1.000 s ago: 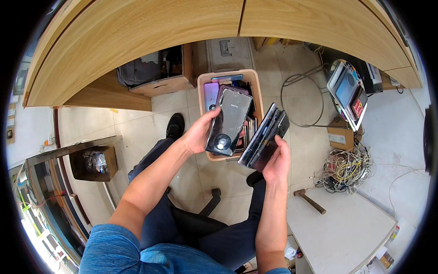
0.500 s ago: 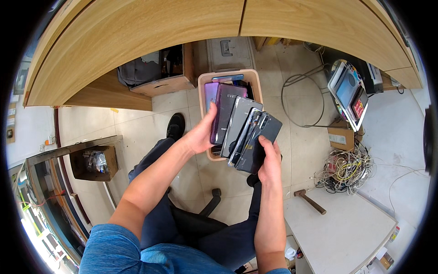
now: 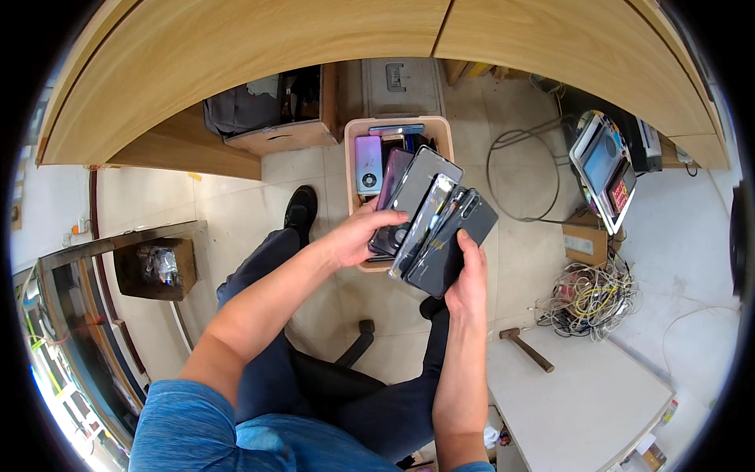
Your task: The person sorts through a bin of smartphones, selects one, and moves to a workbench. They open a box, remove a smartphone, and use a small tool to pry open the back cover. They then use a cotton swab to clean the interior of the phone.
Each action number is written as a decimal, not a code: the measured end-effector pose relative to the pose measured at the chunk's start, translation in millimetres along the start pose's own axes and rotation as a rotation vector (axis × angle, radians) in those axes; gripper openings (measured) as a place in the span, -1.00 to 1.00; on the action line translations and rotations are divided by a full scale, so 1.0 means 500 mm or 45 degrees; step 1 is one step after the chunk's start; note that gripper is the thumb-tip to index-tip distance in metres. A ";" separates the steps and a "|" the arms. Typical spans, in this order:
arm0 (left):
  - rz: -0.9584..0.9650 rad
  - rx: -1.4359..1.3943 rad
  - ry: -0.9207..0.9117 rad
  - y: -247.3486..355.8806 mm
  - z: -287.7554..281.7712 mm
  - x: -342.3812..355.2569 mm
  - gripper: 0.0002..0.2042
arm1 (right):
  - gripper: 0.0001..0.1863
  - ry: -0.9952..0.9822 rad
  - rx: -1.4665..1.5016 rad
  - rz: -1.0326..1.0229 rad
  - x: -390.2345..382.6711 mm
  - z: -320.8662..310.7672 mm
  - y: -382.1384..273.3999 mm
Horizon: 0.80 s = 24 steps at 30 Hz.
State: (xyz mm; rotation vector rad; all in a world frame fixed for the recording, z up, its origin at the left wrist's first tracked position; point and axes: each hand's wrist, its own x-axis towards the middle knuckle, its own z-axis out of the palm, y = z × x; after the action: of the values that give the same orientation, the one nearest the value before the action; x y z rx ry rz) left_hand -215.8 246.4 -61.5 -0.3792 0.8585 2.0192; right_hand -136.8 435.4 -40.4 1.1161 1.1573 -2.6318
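Note:
Both hands hold a fanned stack of smartphones above a peach plastic bin (image 3: 450,141). My left hand (image 3: 355,237) is closed on the stack's left side, its thumb across a dark grey phone (image 3: 426,179). Behind that one, a purple phone (image 3: 393,175) shows only in part. My right hand (image 3: 466,279) grips the stack's right end, thumb on the back of a black phone (image 3: 454,253). Between them are thin phone bodies, one with bare inner parts (image 3: 432,211) showing. Inside the bin lie a purple-blue phone (image 3: 368,161) and several others, partly hidden by the stack.
A cardboard box (image 3: 295,140) and a grey case (image 3: 403,86) stand beyond the bin, under a wooden desk (image 3: 259,43). On the right are a looped cable (image 3: 489,177), tangled wires (image 3: 590,299), and a hammer (image 3: 528,351) on a white tabletop (image 3: 574,393).
My left thumb has moved from the purple phone onto the dark grey one. The purple phone has slid behind the stack, baring the purple-blue phone in the bin. The stack has shifted slightly right.

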 end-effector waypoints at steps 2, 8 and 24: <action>-0.012 -0.093 -0.045 0.005 -0.016 0.005 -0.50 | -0.61 -0.005 0.035 -0.032 0.004 -0.004 -0.002; 0.122 0.020 0.067 0.009 0.004 -0.001 -0.44 | -0.58 -0.101 0.173 0.061 0.000 -0.008 0.009; 0.169 0.130 -0.073 0.037 -0.004 -0.011 -0.33 | -0.46 -0.182 0.244 0.058 -0.004 -0.013 -0.017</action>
State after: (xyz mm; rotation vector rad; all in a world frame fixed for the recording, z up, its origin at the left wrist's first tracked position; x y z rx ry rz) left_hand -227.9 234.9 -51.9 -0.2104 0.9683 2.0870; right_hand -134.2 445.4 -36.8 0.9488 0.8596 -2.7808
